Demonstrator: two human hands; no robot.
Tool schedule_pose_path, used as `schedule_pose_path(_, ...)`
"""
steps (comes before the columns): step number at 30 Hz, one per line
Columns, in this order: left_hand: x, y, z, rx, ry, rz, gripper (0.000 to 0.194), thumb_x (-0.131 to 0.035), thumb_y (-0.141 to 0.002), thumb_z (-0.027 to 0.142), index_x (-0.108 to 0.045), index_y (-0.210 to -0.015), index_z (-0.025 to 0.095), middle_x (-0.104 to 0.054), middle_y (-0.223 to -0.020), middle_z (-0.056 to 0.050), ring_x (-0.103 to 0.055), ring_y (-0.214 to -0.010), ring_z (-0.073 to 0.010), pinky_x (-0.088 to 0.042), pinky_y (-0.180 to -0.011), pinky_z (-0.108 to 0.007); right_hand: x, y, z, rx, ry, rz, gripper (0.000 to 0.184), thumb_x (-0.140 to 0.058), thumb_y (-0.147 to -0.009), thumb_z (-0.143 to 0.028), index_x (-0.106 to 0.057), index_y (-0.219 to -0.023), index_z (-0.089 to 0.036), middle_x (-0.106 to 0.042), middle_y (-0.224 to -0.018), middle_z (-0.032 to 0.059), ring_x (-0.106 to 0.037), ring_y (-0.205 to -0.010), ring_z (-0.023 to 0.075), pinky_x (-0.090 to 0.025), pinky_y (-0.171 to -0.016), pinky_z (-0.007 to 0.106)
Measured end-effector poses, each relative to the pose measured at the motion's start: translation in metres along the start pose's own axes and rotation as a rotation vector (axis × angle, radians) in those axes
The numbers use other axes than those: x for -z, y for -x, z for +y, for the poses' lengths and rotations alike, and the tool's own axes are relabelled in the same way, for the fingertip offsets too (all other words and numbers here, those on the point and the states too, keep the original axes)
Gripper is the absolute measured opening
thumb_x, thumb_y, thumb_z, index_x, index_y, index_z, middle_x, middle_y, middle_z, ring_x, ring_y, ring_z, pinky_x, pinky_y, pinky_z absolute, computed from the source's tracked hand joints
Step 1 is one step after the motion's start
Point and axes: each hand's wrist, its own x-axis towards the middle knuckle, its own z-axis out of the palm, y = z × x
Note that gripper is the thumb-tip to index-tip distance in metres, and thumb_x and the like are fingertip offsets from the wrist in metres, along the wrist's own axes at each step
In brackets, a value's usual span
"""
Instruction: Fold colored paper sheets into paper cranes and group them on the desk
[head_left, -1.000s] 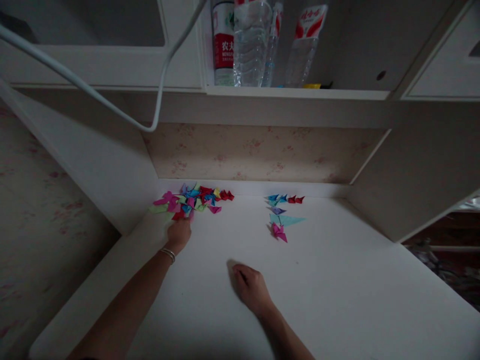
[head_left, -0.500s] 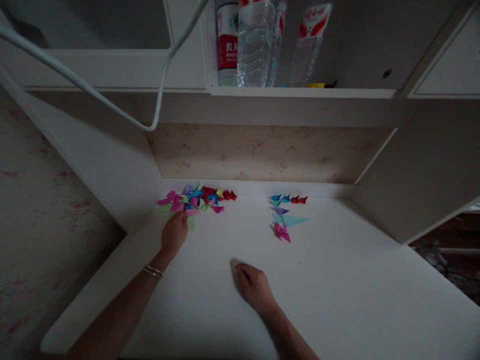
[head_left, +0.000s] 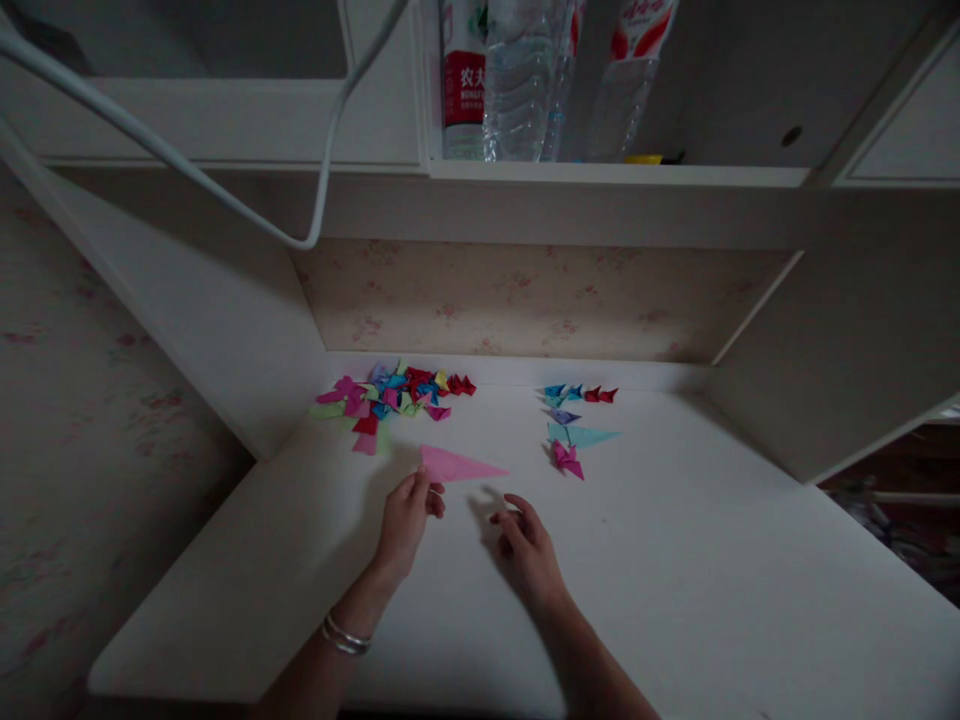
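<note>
My left hand pinches the wide end of a pink folded paper triangle, its long point aimed right, over the white desk. Just right of and below that point is my right hand, fingers loosely bent and apart with nothing between them. Behind my left hand, at the far left of the desk, lies a pile of coloured folded papers in pink, blue, red, green and yellow. To the right, small folded paper pieces sit in short rows, with a pale turquoise paper triangle and a magenta folded piece.
The white desk runs under a shelf holding several plastic bottles. A white cable hangs at the upper left. Side panels close the desk in on both sides.
My left hand has come away from the pile toward me and to the right, bringing the pink paper triangle. My right hand has loosened from a curl, its fingers lifting apart.
</note>
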Motion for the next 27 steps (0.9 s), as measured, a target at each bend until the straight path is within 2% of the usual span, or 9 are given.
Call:
schedule_pose_path(3, -0.018, 0.015, -0.014, 0.087, 0.121, -0.071, 0.042, -0.059, -0.077, 0.055, -0.056, -0.072, 0.014, -0.059, -0.066, 0.000, -0.052, -0.047, -0.0081, -0.041, -0.045, -0.022, 0.002, -0.001, -0.006, -0.033, -0.098, -0.013, 0.048, -0.059, -0.080, -0.050, -0.053, -0.115, -0.018, -0.067, -0.094, 0.0099, -0.054, -0.051, 0.0101, -0.044, -0.047, 0.023)
schedule_pose_path(8, -0.030, 0.022, -0.035, 0.138, 0.141, -0.126, 0.043, -0.061, -0.074, 0.056, -0.059, -0.075, 0.013, -0.061, -0.069, -0.001, -0.053, -0.047, -0.0084, -0.041, -0.046, -0.022, 0.007, -0.003, -0.009, -0.111, -0.224, 0.009, 0.035, -0.066, -0.076, -0.049, -0.064, -0.080, -0.015, -0.067, -0.086, 0.0072, -0.051, -0.052, 0.0088, -0.039, -0.049, 0.022)
schedule_pose_path(12, -0.030, 0.020, -0.045, 0.147, 0.082, -0.124, 0.044, -0.062, -0.073, 0.057, -0.060, -0.073, 0.013, -0.061, -0.066, -0.002, -0.053, -0.047, -0.0096, -0.040, -0.046, -0.022, 0.009, -0.003, -0.008, -0.121, -0.340, 0.046, 0.029, -0.074, -0.070, -0.043, -0.067, -0.078, -0.016, -0.067, -0.081, 0.0039, -0.051, -0.055, 0.0089, -0.039, -0.052, 0.022)
schedule_pose_path(15, -0.028, 0.021, -0.048, 0.126, 0.018, -0.144, 0.044, -0.059, -0.075, 0.056, -0.061, -0.071, 0.013, -0.060, -0.060, -0.001, -0.052, -0.048, -0.0099, -0.040, -0.048, -0.022, 0.007, -0.001, -0.008, -0.122, -0.298, 0.030, 0.029, -0.078, -0.065, -0.040, -0.068, -0.079, -0.016, -0.066, -0.073, 0.0026, -0.051, -0.055, 0.0102, -0.039, -0.053, 0.023)
schedule_pose_path(19, -0.026, 0.024, -0.048, 0.118, -0.028, -0.160, 0.043, -0.056, -0.080, 0.054, -0.060, -0.070, 0.013, -0.057, -0.056, 0.000, -0.051, -0.050, -0.0102, -0.039, -0.050, -0.021, 0.006, -0.001, -0.007, -0.155, -0.277, 0.058, 0.030, -0.073, -0.071, -0.044, -0.068, -0.072, -0.015, -0.060, -0.054, 0.0004, -0.049, -0.049, 0.0103, -0.035, -0.049, 0.023)
schedule_pose_path(27, -0.021, 0.023, -0.055, 0.120, 0.011, -0.189, 0.039, -0.055, -0.082, 0.051, -0.059, -0.069, 0.013, -0.055, -0.057, 0.000, -0.048, -0.051, -0.0098, -0.037, -0.050, -0.021, 0.009, -0.003, 0.001, -0.190, -0.303, 0.092, 0.035, -0.070, -0.075, -0.048, -0.067, -0.070, -0.014, -0.062, -0.053, 0.0011, -0.041, -0.039, 0.0067, -0.027, -0.042, 0.022)
